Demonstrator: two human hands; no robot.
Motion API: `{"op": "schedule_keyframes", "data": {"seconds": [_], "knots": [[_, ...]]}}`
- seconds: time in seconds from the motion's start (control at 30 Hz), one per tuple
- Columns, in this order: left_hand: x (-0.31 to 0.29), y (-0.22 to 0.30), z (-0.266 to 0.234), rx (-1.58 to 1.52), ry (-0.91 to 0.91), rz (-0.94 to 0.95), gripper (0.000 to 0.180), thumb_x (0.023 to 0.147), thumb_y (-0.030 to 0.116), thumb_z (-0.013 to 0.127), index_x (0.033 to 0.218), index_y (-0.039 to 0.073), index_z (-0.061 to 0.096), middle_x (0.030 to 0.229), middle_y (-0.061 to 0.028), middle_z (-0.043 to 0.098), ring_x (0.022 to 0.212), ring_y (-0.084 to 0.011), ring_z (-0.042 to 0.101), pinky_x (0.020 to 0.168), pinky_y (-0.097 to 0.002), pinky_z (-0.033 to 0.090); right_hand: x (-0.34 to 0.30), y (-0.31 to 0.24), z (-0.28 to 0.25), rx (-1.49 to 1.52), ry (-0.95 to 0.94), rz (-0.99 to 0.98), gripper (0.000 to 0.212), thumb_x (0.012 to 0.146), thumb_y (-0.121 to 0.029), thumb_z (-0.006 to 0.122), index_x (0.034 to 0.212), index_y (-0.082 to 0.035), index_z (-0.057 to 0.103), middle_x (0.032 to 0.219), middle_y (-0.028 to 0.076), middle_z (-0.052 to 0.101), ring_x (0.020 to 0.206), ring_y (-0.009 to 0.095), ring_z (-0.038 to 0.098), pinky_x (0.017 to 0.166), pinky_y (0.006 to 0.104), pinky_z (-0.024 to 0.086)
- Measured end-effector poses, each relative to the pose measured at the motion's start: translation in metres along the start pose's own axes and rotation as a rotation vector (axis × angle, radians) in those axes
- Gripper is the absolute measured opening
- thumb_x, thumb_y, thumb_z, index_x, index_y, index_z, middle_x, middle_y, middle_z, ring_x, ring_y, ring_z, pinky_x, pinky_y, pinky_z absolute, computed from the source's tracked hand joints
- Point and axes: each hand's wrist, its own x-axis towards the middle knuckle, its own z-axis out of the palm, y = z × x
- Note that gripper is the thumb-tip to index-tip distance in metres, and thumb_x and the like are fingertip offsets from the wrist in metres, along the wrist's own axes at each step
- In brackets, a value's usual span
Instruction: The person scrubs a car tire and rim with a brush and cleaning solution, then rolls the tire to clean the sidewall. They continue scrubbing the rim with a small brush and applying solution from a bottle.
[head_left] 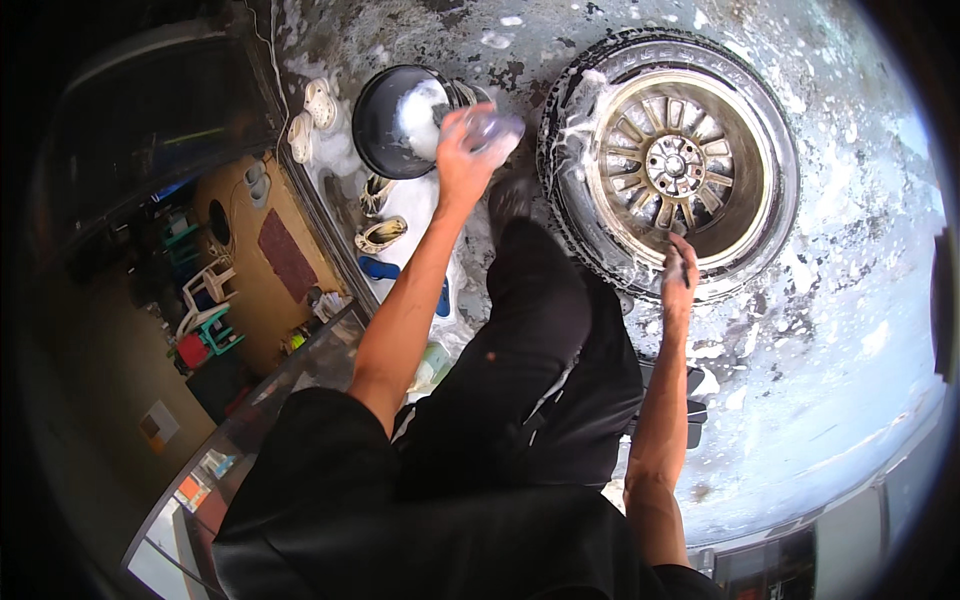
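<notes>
My left hand (463, 160) is closed on a clear plastic cup (497, 128), blurred by motion, beside a black bucket (372, 125). White suds (420, 115) fill part of that bucket. To the right a car wheel (560, 150) lies flat on the wet floor, its metal rim and spokes facing up and foam streaking the tyre. Over the rim's near edge, my right hand (679, 275) grips a small dark brush (675, 234). Its bristle end points into the wheel toward the lower spokes; whether it touches them I cannot tell.
White clogs (318, 104), other pale shoes (381, 235) and blue slippers (378, 268) line the left side by a raised doorway edge. A greenish container (432, 366) stands by my left leg. Foam is splashed over the grey-blue floor (820, 330).
</notes>
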Motion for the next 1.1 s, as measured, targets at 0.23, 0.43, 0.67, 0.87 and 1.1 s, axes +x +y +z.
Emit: {"op": "schedule_keyframes", "data": {"seconds": [0.23, 0.43, 0.67, 0.87, 1.1], "knots": [[-0.126, -0.103, -0.097, 0.160, 0.112, -0.292, 0.051, 0.073, 0.007, 0.084, 0.120, 0.007, 0.066, 0.115, -0.0048, 0.062, 0.098, -0.0179, 0.064, 0.086, -0.0323, 0.054, -0.048, -0.001, 0.148, -0.053, -0.307, -0.270, 0.016, 0.095, -0.002, 0.056, 0.107, -0.004, 0.067, 0.091, 0.011, 0.068, 0.086, 0.020, 0.064, 0.080, 0.0308, 0.049], [-0.181, -0.279, -0.143, 0.215, 0.306, -0.341, 0.055, 0.072, 0.004, 0.085, 0.122, 0.006, 0.064, 0.106, -0.0035, 0.067, 0.093, -0.0145, 0.063, 0.085, -0.0298, 0.052, -0.065, 0.076, 0.289, -0.270, -0.619, -0.330, 0.030, 0.081, 0.002, 0.064, 0.110, -0.007, 0.062, 0.106, 0.017, 0.064, 0.095, 0.037, 0.065, 0.085, 0.0420, 0.052], [-0.175, -0.420, -0.166, 0.367, 0.446, -0.355, 0.047, 0.069, 0.003, 0.084, 0.114, 0.003, 0.069, 0.101, -0.0070, 0.067, 0.091, -0.0207, 0.064, 0.087, -0.0323, 0.051, -0.032, 0.177, 0.423, -0.554, -0.758, -0.406, 0.056, 0.074, 0.006, 0.062, 0.126, -0.014, 0.054, 0.119, 0.022, 0.059, 0.112, 0.046, 0.058, 0.091, 0.0510, 0.050], [-0.165, -0.465, -0.160, 0.360, 0.370, -0.365, 0.052, 0.070, 0.004, 0.085, 0.119, 0.003, 0.067, 0.107, -0.0065, 0.069, 0.098, -0.0185, 0.064, 0.090, -0.0312, 0.051, -0.019, 0.226, 0.436, -0.868, -0.640, -0.106, 0.072, 0.080, 0.002, 0.059, 0.148, -0.018, 0.041, 0.133, 0.023, 0.057, 0.120, 0.044, 0.057, 0.099, 0.0498, 0.048], [-0.185, -0.519, -0.161, 0.409, 0.364, -0.361, 0.057, 0.071, 0.003, 0.083, 0.125, 0.004, 0.064, 0.111, -0.0063, 0.069, 0.102, -0.0178, 0.064, 0.090, -0.0321, 0.052, -0.036, 0.296, 0.312, -0.400, -0.510, 0.189, 0.062, 0.086, -0.004, 0.060, 0.145, -0.011, 0.044, 0.117, 0.016, 0.067, 0.091, 0.033, 0.068, 0.076, 0.0409, 0.055]]}}
